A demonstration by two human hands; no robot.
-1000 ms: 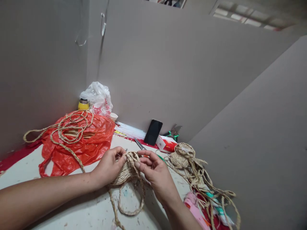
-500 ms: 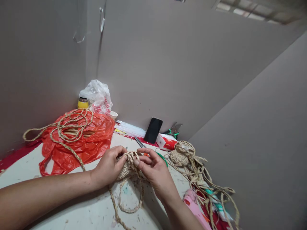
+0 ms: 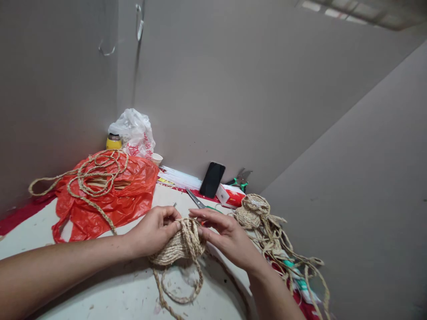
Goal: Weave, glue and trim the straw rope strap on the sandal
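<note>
I'm standing in a small handicraft booth, with plain grey partition boards closing in a speckled worktable. A phone is leaning on the boards. Braided straw rope is lying left of it, scissors are just in front, and pliers and woven straw coils are sitting to its right.

Soft, even overhead light glosses the red plastic bag and leaves faint shadows beneath the braided straw coil right of it, while frame edges bend and blur.
</note>
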